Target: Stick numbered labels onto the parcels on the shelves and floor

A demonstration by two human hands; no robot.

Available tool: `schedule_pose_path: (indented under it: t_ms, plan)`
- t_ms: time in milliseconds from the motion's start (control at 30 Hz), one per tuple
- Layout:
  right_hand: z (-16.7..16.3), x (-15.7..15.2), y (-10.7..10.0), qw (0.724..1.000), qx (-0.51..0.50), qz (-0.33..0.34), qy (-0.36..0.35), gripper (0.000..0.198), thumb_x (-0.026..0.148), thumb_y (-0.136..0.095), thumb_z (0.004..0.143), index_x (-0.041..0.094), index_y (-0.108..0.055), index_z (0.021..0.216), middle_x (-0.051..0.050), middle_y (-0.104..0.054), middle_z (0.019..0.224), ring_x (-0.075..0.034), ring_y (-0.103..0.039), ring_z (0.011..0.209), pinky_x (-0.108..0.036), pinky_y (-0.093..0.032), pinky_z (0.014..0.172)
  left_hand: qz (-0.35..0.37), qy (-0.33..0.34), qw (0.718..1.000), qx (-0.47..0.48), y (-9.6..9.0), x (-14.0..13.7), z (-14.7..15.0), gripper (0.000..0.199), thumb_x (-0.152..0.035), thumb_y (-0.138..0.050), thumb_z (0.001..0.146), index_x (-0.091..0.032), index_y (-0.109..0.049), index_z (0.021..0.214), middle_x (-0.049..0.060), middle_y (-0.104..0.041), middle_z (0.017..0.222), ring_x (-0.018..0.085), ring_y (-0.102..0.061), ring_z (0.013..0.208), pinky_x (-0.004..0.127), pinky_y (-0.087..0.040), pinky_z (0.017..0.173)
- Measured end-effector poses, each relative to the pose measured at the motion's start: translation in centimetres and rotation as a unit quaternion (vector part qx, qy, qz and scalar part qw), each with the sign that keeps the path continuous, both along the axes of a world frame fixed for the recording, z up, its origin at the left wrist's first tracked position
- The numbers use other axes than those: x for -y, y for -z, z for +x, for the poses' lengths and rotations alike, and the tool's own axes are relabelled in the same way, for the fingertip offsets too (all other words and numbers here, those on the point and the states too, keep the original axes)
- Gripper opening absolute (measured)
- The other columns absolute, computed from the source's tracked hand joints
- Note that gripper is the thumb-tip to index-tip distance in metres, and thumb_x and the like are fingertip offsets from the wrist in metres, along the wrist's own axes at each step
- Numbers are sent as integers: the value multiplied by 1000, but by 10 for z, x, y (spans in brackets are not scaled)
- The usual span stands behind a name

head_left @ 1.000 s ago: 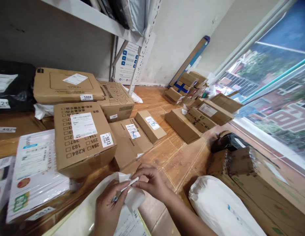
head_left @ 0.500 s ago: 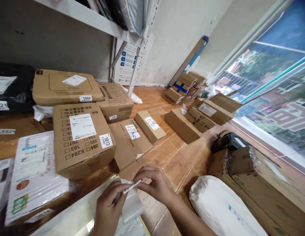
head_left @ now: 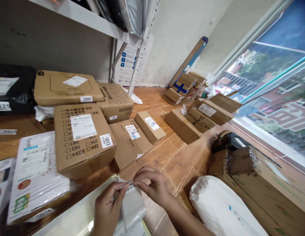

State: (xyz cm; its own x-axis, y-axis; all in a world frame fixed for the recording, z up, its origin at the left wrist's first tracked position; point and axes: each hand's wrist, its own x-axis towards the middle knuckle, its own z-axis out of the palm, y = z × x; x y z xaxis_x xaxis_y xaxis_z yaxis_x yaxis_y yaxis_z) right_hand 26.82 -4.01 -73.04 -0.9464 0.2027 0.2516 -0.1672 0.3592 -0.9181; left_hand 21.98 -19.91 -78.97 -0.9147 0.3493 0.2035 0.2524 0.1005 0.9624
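Between my two hands is a small white label sticker (head_left: pixel 130 187) with black print, its printed side partly facing up. My left hand (head_left: pixel 108 205) is closed, pinching the label's left end between thumb and forefinger. The right end is pinched by the fingertips of my right hand (head_left: pixel 152 184). Just beneath the label lies a pale grey plastic parcel (head_left: pixel 134 208), partly covered by my hands. Under it, a pale, shiny surface (head_left: pixel 73 209) spreads toward the lower left.
To the left stands a carton labelled 5013 (head_left: pixel 84 137), beside a white plastic-wrapped parcel (head_left: pixel 35 173). Flatter cartons (head_left: pixel 129 144) lie ahead on the tiled floor (head_left: pixel 178 157). At the right are a white bag (head_left: pixel 218 203) and long cartons (head_left: pixel 260 186). A metal shelf (head_left: pixel 93 19) rises above.
The label has tilted from nearly edge-on to showing more of its printed face. My left hand has shifted slightly left, while my right hand stays almost in place.
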Motion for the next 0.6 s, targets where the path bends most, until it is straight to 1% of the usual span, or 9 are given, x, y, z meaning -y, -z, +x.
schedule_pose_path:
  t_ms: [100, 167, 200, 267, 333, 367, 467, 533, 600]
  plan:
    - [1, 5, 5, 999, -22, -14, 23, 5, 20, -70, 75, 24, -74, 76, -5, -67, 72, -16, -62, 69, -29, -48, 64, -19, -6, 999, 30, -1, -1, 6, 29, -40, -58, 80, -19, -58, 60, -3, -58, 55, 11, -55, 53, 17, -45, 53]
    - [-1, 5, 20, 997, -7, -70, 44, 2, 22, -75, 71, 23, -73, 70, -4, -66, 68, -15, -60, 65, -28, -48, 62, -28, -1, 1000, -1, -3, -1, 7, 37, -36, -57, 81, -19, -46, 50, -6, -45, 46, 7, -43, 45, 16, -38, 47]
    - [-2, 2, 30, 991, 3, -118, 67, 5, 25, -76, 69, 23, -72, 68, -3, -65, 67, -15, -59, 63, -28, -48, 61, -29, 1, 999, -30, -4, -1, 7, 41, -33, -58, 81, -19, -39, 47, -6, -39, 45, 7, -38, 43, 16, -35, 46]
    - [-8, -14, 57, 959, 17, -237, 153, 12, 32, -77, 68, 22, -69, 68, -1, -64, 66, -13, -58, 61, -26, -48, 59, -22, 15, 995, -98, -6, -2, 6, 44, -27, -60, 79, -19, -31, 46, -7, -32, 45, 6, -34, 43, 17, -32, 45]
    - [-17, -42, 87, 895, -1, -346, 282, 22, 39, -75, 66, 22, -66, 75, 0, -66, 70, -13, -60, 63, -25, -49, 60, -16, 35, 988, -149, -8, -2, 5, 44, -22, -61, 78, -19, -28, 48, -7, -31, 46, 7, -33, 44, 17, -32, 46]
    - [-21, -61, 100, 867, -5, -366, 338, 25, 39, -77, 62, 20, -64, 73, 1, -65, 67, -11, -58, 59, -24, -49, 56, -15, 41, 986, -159, -8, -2, 5, 44, -20, -60, 78, -19, -28, 48, -7, -31, 47, 7, -33, 45, 17, -32, 46]
    - [-31, -122, 131, 844, -5, -363, 393, 27, 35, -76, 63, 18, -55, 64, 7, -53, 51, -6, -44, 41, -18, -39, 41, -13, 37, 988, -147, -6, -3, 6, 42, -20, -58, 80, -19, -28, 50, -7, -31, 47, 7, -34, 45, 18, -32, 48]
    - [-33, -157, 143, 831, -9, -357, 426, 26, 34, -70, 73, 17, -52, 65, 8, -51, 53, -5, -43, 40, -17, -37, 40, -13, 32, 990, -137, -4, -3, 8, 41, -20, -57, 80, -18, -30, 50, -7, -32, 47, 7, -33, 45, 19, -31, 48]
    - [-35, -182, 152, 819, -10, -351, 453, 23, 33, -61, 83, 15, -53, 71, 7, -53, 59, -5, -46, 45, -17, -40, 43, -23, 27, 991, -130, -1, -3, 10, 39, -22, -57, 80, -18, -32, 51, -7, -32, 47, 7, -34, 44, 19, -31, 48]
